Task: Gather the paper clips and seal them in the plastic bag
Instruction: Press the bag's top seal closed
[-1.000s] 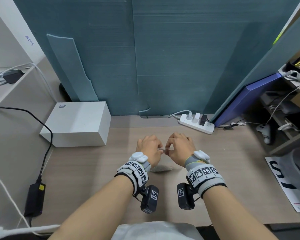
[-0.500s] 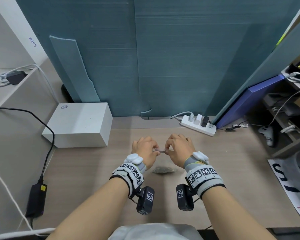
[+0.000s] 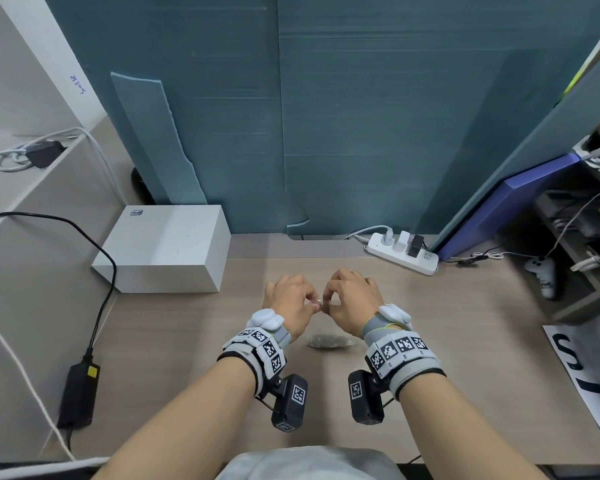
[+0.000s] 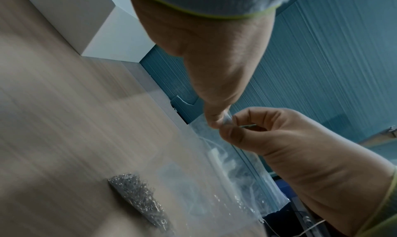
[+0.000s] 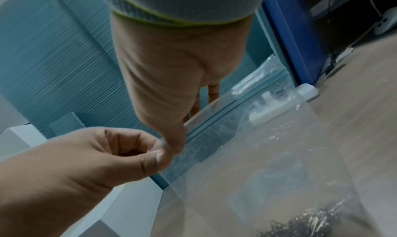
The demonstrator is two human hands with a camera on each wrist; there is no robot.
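Note:
A clear plastic bag [image 5: 257,155] hangs from its top edge down to the wooden table [image 3: 465,341]. A heap of silvery paper clips [image 3: 329,341] lies inside its bottom, also in the left wrist view [image 4: 137,194] and the right wrist view [image 5: 300,223]. My left hand [image 3: 314,306] pinches the bag's zip strip with thumb and forefinger. My right hand [image 3: 329,304] pinches the same strip just beside it. From the left wrist, the left thumb [image 4: 217,118] meets the right hand [image 4: 268,133] on the bag [image 4: 225,181]. Most of the strip is hidden by fingers.
A white box [image 3: 167,247] stands at the back left. A white power strip [image 3: 402,254] lies at the back right before the teal panel [image 3: 361,116]. A black adapter [image 3: 80,393] with its cable lies far left. A game controller [image 3: 542,275] and a printed sheet [image 3: 582,375] are at the right.
The two pinching hands have come closer together along the bag's top edge; the gap between them is nearly gone. The clips stay heaped at the bag's bottom.

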